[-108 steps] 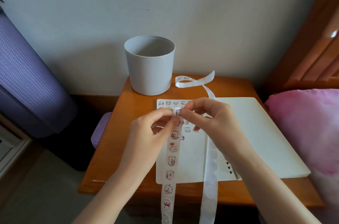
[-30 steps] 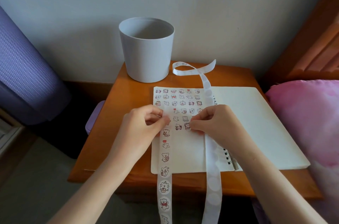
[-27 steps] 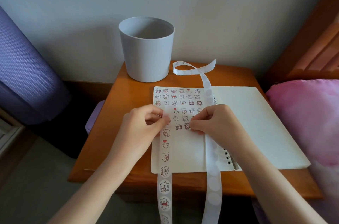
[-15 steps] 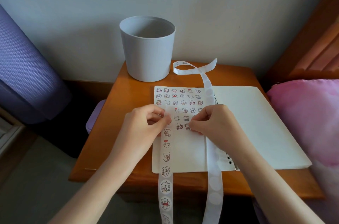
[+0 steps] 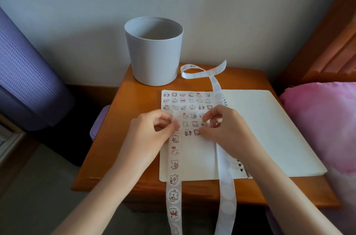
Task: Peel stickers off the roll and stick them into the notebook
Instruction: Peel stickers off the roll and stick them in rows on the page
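While the left hand [image 5: 152, 134] pinches the white paper sticker strip printed with little bear figures [image 5: 174, 179] between thumb and forefinger, its other fingers are curled in. The pinch sits at the strip's upper end, over the left page. The right hand [image 5: 229, 128] has curled fingers too, with the thumb tip down on the page at the last small bear sticker [image 5: 196, 132] in the lowest row. Cannot tell if it pinches that sticker or only presses it.

The printed strip runs from the left hand straight down the left page, over the table's front edge and out of view at the bottom. A bare white backing strip with empty round spots [image 5: 227, 188] lies along the spine, passes under the right wrist and hangs off the front edge as well. Its far end makes a loose loop behind the notebook, near the pot.

The open white spiral-bound notebook [image 5: 269, 128] lies flat on the orange-brown wooden bedside table [image 5: 119, 138]. The left page carries rows of small stickers across its upper half; the right page is blank. A pale grey round plastic pot [image 5: 154, 50] stands at the table's back, against the wall. A rolled purple textured mat [image 5: 23, 73] is at the left and pink bedding [image 5: 323, 119] at the right.
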The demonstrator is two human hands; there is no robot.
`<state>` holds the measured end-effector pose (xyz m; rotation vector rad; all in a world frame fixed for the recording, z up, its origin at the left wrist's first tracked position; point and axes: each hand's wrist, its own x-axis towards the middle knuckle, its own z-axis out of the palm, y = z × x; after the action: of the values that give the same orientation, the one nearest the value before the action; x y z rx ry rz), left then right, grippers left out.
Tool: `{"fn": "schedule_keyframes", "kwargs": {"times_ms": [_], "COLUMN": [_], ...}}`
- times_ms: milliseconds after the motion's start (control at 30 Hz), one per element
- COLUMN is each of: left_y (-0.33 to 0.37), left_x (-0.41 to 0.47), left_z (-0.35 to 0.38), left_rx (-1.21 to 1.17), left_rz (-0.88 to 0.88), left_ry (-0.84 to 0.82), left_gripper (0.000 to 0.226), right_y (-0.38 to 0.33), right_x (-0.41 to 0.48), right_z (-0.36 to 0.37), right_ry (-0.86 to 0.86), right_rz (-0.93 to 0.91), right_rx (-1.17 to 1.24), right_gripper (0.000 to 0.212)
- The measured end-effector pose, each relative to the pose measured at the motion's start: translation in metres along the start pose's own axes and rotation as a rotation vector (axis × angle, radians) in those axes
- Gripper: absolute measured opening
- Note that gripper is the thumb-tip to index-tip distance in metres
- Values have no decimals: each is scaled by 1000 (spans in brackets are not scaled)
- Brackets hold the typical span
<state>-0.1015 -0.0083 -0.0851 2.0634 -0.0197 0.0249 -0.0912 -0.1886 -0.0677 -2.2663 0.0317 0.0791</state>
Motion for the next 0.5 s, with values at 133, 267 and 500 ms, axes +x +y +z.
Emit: {"fn": "schedule_keyframes", "kwargs": {"times_ms": [133, 267, 500], "left_y": [0, 0, 7], "left_x": [0, 0, -1], "left_z": [1, 0, -2], "left_rx": [7, 16, -128], "left_rz": [2, 7, 0], "left_ry": [1, -3, -3], "left_gripper": [10, 8, 16], "right_y": [0, 2, -8], "right_x": [0, 1, -8], "right_z": [3, 3, -2], "right_ry": [26, 5, 21], "right_rz": [-20, -33, -190], "right_rx": [8, -11, 96], "right_gripper": [16, 11, 10]}}
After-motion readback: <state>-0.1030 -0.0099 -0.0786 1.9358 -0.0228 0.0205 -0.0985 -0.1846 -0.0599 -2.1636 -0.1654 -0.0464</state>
